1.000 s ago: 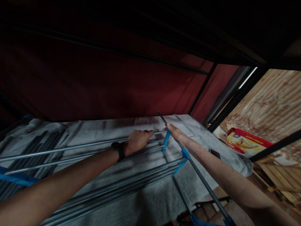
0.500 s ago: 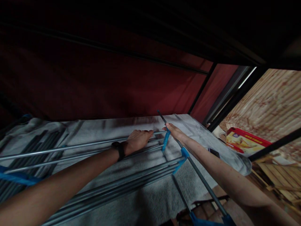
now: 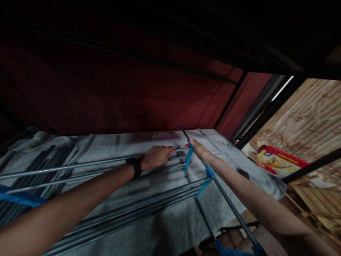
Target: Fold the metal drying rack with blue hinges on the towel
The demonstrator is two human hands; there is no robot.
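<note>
A frame of grey metal tubes joined by blue plastic connectors lies over the pale cloth. My left hand (image 3: 157, 156), wearing a dark wristband, is closed round the upper metal tube (image 3: 106, 162) near its right end. That end meets a blue connector (image 3: 188, 158). My right hand (image 3: 200, 149) is closed round this connector's top, where a long side pole (image 3: 230, 202) passes through. Below, a second blue connector (image 3: 210, 173) on the same pole joins several more tubes (image 3: 149, 199). The fingertips of both hands are partly hidden.
Loose tubes (image 3: 39, 163) lie on the left of the cloth (image 3: 170, 227). A phone-like dark object (image 3: 242, 173) rests at right. Beyond a black post stands a red and yellow box (image 3: 279, 160), with wooden slats (image 3: 317, 202) below. A dark red sheet (image 3: 138, 99) hangs behind.
Both hands keep the same hold. My left hand and the tubes' left end have shifted very slightly, and the view has turned a little.
</note>
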